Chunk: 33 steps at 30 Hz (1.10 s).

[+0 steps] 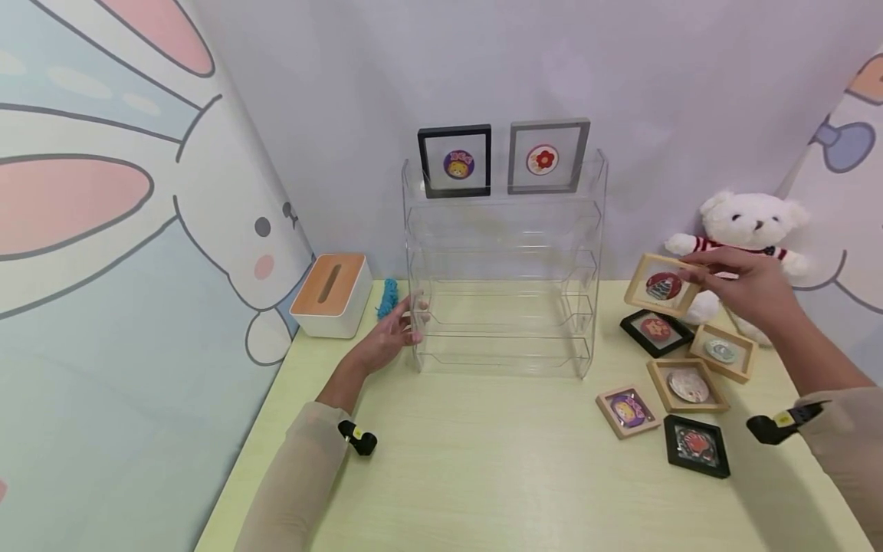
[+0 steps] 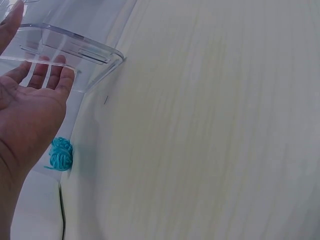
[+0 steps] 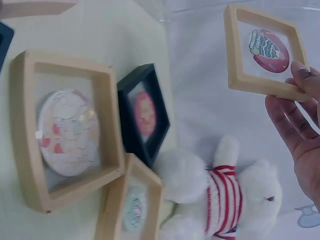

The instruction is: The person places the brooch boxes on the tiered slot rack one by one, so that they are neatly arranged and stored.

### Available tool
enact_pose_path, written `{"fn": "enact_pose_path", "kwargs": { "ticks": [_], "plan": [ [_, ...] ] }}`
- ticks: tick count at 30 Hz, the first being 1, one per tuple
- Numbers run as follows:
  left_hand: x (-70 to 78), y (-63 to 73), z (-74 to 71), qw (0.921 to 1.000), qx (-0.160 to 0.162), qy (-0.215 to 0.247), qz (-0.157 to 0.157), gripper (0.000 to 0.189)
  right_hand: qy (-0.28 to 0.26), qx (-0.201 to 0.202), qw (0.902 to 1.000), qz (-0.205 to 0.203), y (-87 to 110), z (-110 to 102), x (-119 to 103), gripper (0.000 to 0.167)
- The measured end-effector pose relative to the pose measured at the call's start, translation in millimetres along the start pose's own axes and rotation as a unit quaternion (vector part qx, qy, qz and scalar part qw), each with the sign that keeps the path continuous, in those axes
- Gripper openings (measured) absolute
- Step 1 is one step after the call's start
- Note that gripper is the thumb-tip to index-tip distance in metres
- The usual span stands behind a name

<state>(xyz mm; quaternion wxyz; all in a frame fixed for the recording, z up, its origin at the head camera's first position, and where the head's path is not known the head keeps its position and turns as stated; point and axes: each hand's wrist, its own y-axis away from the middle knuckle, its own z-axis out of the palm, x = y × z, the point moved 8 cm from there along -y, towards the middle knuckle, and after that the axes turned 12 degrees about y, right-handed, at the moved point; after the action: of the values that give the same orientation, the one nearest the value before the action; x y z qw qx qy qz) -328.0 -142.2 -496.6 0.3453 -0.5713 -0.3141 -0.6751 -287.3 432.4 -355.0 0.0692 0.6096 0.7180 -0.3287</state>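
Observation:
In the head view, my right hand (image 1: 748,287) pinches the corner of a light wood display frame (image 1: 631,297) between thumb and fingers. The frame is raised off the table; a red round badge with a Christmas tree (image 3: 270,51) shows inside it. My left hand (image 1: 386,341) touches the left side of a clear acrylic tiered rack (image 1: 503,337), its fingers (image 2: 56,75) spread and relaxed against the panel. On the rack's top tier stand a black frame with a bear badge (image 1: 458,164) and a grey frame with a red flower badge (image 1: 543,159).
Several more frames lie at the right, among them a black frame (image 1: 697,446) and a light wood frame (image 1: 688,386). Behind them sits a white teddy bear (image 1: 752,218). A tissue box (image 1: 331,295) and a blue yarn bundle (image 1: 388,297) are left of the rack.

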Motion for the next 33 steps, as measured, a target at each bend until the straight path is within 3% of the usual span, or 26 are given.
{"fn": "enact_pose_path", "kwargs": {
  "ticks": [6, 10, 13, 16, 18, 20, 23, 33],
  "plan": [
    [0.1, 0.3, 0.1, 0.9999, -0.007, 0.006, 0.005, 0.086, -0.078, 0.036, 0.9963, -0.007, -5.1, -21, -18, 0.027],
    [0.1, 1.5, 0.1, 0.9998, -0.007, 0.016, 0.005, 0.089, -0.146, 0.032, 0.9887, 0.008, -9.3, -28, -32, 0.029],
    [0.2, 1.9, 0.4, 0.9997, -0.010, 0.022, 0.007, 0.091, -0.215, 0.022, 0.9762, 0.021, -13.4, -29, -45, 0.030],
    [0.5, 1.5, 0.7, 0.9996, -0.013, 0.024, 0.011, 0.091, -0.236, 0.017, 0.9712, 0.027, -17.9, -28, -61, 0.031],
    [1.2, 1.4, 1.1, 0.9996, -0.013, 0.023, 0.011, 0.092, -0.227, 0.015, 0.9731, 0.035, -21.4, -27, -71, 0.031],
    [1.3, 1.3, 1.2, 0.9996, -0.012, 0.023, 0.011, 0.091, -0.180, 0.016, 0.9828, 0.038, -25.8, -24, -83, 0.031],
    [1.8, 1.3, 1.5, 0.9997, -0.011, 0.019, 0.009, 0.090, -0.138, 0.018, 0.9899, 0.029, -35.2, -19, -103, 0.029],
    [-0.6, 0.3, -0.7, 0.9998, -0.008, 0.019, 0.001, 0.089, -0.092, 0.030, 0.9926, -0.073, -72.5, 8, -178, 0.027]
  ]
}}
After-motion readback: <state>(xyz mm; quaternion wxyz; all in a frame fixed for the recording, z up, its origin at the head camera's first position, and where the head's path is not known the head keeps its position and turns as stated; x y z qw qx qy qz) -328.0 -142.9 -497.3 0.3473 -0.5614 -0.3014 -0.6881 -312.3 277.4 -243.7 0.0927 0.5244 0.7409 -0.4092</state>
